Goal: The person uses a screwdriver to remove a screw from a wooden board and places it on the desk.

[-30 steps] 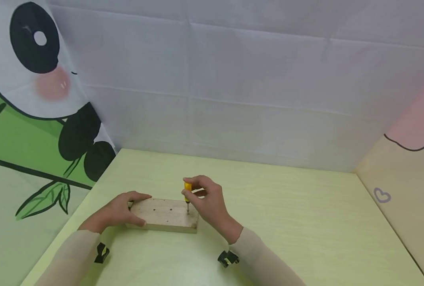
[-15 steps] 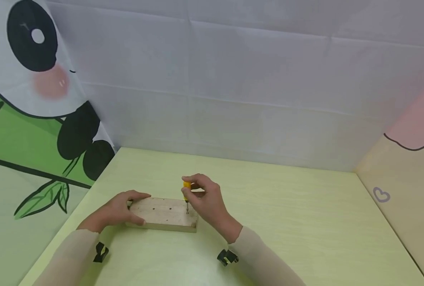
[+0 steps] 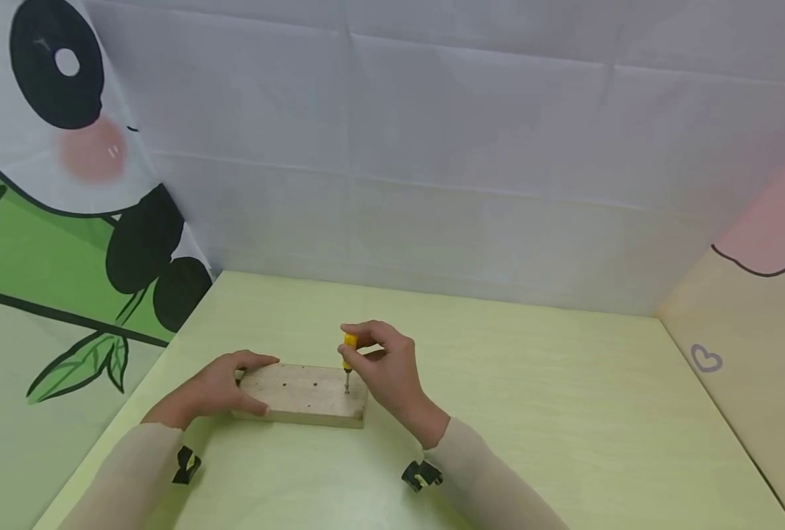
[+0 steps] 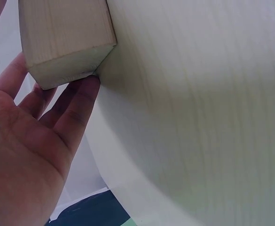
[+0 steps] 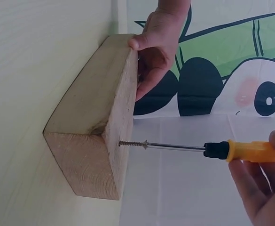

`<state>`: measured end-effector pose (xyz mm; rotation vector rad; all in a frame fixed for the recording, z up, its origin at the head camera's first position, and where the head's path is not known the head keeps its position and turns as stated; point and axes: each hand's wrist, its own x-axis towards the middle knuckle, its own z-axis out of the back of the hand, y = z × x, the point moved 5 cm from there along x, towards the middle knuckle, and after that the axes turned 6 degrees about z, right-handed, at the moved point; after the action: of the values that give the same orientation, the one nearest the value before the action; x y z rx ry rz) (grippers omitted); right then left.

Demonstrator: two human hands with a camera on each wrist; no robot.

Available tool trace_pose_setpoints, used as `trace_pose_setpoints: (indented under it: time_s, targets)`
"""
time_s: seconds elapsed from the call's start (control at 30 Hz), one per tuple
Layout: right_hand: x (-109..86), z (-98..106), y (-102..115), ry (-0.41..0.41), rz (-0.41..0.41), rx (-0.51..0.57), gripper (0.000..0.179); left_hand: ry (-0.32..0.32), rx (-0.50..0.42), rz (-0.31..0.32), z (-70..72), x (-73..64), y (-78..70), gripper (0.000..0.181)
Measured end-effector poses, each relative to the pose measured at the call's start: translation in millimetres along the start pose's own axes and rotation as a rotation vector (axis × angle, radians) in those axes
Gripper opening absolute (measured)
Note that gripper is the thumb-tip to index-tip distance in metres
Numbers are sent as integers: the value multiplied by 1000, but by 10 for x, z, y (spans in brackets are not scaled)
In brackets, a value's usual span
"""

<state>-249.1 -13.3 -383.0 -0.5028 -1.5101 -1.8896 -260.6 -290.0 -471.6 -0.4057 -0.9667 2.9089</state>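
A pale wooden block (image 3: 293,397) with several small dark holes in its top lies flat on the table. My left hand (image 3: 216,386) grips its left end, thumb on the near side and fingers at the far side; in the left wrist view the fingertips touch the end of the block (image 4: 66,33). Between thumb and fingers my right hand (image 3: 392,368) pinches the yellow handle of an upright screwdriver (image 5: 250,150). The screwdriver's tip meets the head of a screw (image 5: 135,143), which stands in the block near its right end with much of its thread showing.
The light yellow-green table (image 3: 531,397) spreads to the right of the block. A white cloth wall (image 3: 432,162) rises behind, with a cartoon-printed panel (image 3: 101,169) at left and a pink and beige panel (image 3: 750,331) at right. Small black wrist cameras (image 3: 421,476) hang below both sleeves.
The right fingers have shifted slightly on the screwdriver handle, which leans a little more to the right at its top. The left hand and the block stay in place.
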Motion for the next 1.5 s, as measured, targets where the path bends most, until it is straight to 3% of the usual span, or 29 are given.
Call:
trace_pose_setpoints:
  time_s: [0.3, 0.47, 0.57, 0.7, 1.0, 1.27, 1.5]
  targets:
    - [1, -40, 40, 94, -13, 119, 27, 5, -16, 3, -1, -5, 2, 88]
    - [16, -70, 52, 131, -1, 103, 27, 4, -2, 8, -10, 19, 0, 88]
    - [21, -85, 80, 138, 49, 70, 24, 3, -1, 8, -9, 33, -3, 87]
    - [16, -78, 103, 104, 104, 16, 22, 4, 2, 12, -13, 39, 2, 88]
    - [4, -37, 64, 52, 45, -13, 22, 4, 2, 15, -36, 38, 22, 89]
    - [16, -37, 45, 76, 27, 80, 25, -3, 5, -4, -22, 26, 9, 87]
    - [-7, -10, 28, 7, 53, 66, 22, -2, 3, 0, -25, 19, 0, 88]
